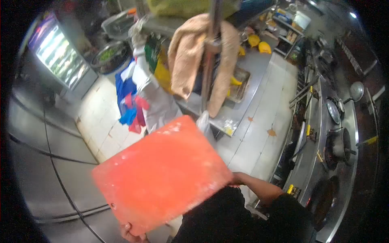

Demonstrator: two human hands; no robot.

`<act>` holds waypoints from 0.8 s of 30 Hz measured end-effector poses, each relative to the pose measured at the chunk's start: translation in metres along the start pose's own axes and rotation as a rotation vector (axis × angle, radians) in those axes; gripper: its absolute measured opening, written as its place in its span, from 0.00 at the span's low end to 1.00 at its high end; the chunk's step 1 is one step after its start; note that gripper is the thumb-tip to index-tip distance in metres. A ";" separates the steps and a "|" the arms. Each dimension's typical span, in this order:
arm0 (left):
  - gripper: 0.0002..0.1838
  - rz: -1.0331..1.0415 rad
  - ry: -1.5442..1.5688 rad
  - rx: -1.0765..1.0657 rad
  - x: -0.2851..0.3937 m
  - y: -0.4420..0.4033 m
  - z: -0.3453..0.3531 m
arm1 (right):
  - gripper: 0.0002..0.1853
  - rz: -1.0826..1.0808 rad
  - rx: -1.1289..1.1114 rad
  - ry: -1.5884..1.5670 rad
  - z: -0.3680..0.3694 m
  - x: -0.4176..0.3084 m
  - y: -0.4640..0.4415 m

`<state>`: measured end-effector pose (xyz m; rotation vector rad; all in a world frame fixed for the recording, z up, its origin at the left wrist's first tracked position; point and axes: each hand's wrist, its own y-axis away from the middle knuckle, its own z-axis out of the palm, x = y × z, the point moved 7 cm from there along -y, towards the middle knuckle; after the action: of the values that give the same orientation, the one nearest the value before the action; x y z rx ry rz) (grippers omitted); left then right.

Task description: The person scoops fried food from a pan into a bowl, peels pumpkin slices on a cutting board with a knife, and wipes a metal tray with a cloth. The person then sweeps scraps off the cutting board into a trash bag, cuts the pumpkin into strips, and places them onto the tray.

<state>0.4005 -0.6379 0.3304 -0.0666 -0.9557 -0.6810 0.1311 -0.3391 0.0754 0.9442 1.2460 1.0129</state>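
A large red cutting board (pixel 162 174) with pale scuffs and flour-like marks lies across the view, tilted, held in front of my body. At its lower left corner, below a small hole, my left hand (pixel 130 233) is closed on the edge, with the fingertips showing on the upper face. My right hand (pixel 237 179) grips the right-hand corner; most of its fingers are hidden under the board. Just past the board's far edge hang white plastic bags (pixel 156 101) and a beige towel (pixel 187 60) draped over a metal post.
On the right runs a stove line with a pot (pixel 339 146) and a wok (pixel 324 202). A steel table (pixel 259 75) bears a tray and yellow items. Steel cabinet doors (pixel 52 162) stand at left, a lit display fridge (pixel 60 54) behind. Tiled floor (pixel 247 133) lies between.
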 end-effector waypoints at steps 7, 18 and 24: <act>0.35 -0.124 0.022 -0.305 -0.095 0.004 0.118 | 0.26 -0.138 0.238 -0.123 -0.036 0.082 0.055; 0.27 -0.516 0.083 -0.508 -0.341 0.004 0.346 | 0.32 -0.625 0.336 -1.661 -0.111 0.283 0.107; 0.33 -0.519 0.015 -0.508 -0.405 -0.018 0.411 | 0.36 -1.203 0.593 -2.089 -0.205 0.274 0.203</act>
<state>-0.0664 -0.3061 0.2574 -0.2671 -0.7673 -1.3937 -0.0784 -0.0152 0.1713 0.8103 -0.0363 -1.2722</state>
